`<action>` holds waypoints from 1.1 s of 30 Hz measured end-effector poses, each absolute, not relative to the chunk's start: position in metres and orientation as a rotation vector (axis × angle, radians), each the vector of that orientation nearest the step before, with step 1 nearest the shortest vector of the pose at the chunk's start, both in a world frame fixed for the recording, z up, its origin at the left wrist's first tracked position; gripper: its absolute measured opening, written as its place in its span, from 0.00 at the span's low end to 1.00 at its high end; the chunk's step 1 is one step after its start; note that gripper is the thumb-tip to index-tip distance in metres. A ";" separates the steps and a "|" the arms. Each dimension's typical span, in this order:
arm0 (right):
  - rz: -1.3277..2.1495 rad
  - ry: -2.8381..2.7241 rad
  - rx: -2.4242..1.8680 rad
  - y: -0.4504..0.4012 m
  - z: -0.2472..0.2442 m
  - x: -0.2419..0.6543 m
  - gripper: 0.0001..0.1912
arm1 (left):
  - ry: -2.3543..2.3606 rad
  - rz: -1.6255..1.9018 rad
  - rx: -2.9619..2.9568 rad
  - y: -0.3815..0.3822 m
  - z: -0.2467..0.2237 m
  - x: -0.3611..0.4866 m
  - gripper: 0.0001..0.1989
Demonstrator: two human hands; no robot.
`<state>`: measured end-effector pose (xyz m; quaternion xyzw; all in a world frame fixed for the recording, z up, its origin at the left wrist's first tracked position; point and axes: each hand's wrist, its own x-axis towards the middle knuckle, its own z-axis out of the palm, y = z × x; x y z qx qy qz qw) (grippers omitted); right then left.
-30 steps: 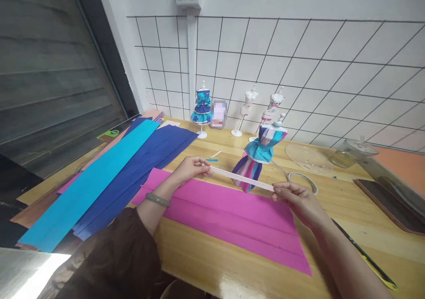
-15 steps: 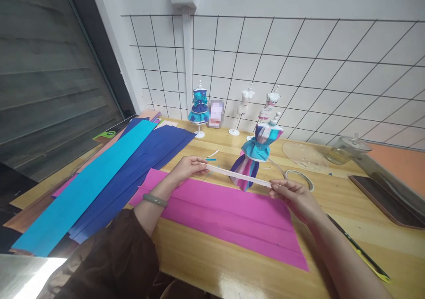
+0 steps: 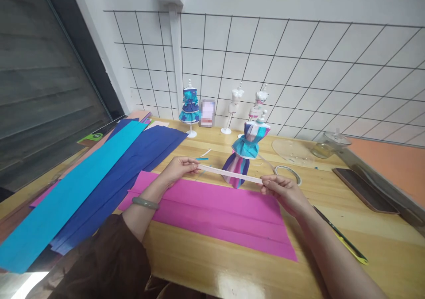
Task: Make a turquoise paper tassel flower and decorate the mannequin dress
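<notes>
A narrow white strip [image 3: 229, 174] is stretched between my two hands, above a sheet of magenta paper [image 3: 215, 210]. My left hand [image 3: 181, 168] pinches its left end, and a bangle circles that wrist. The right end is pinched by my right hand [image 3: 280, 190], over the paper's right part. Just behind the strip stands a small dress form [image 3: 249, 144] in a striped bodice, turquoise peplum and striped long skirt. The strip crosses in front of its skirt. A roll of tape [image 3: 292, 173] lies beyond my right hand.
Turquoise paper [image 3: 79, 175] and dark blue paper [image 3: 133, 179] lie at left. Farther back stand a blue-dressed form [image 3: 190, 106] and two white forms. A yellow-handled cutter [image 3: 352, 248], a dark tray [image 3: 365, 190] and a glass jar [image 3: 327, 144] are at right.
The whole scene has shifted left in view as the camera turned slightly right. Both hands keep hold of the strip, which now shows a flatter, broader face.
</notes>
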<state>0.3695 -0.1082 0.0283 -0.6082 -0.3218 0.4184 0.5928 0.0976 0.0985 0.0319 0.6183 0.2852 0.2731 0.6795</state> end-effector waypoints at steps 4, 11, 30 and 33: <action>0.967 -0.755 -1.413 -0.108 0.027 0.370 0.14 | 0.654 0.613 1.407 0.099 0.032 0.097 0.18; 0.952 -0.790 -1.392 -0.108 0.025 0.369 0.11 | 0.669 0.604 1.434 0.102 0.029 0.097 0.18; 0.902 -0.788 -1.418 -0.107 0.020 0.368 0.13 | 0.767 0.579 1.588 0.108 0.023 0.096 0.15; 0.915 -0.798 -1.414 -0.107 0.019 0.368 0.13 | 0.791 0.568 1.631 0.109 0.023 0.096 0.13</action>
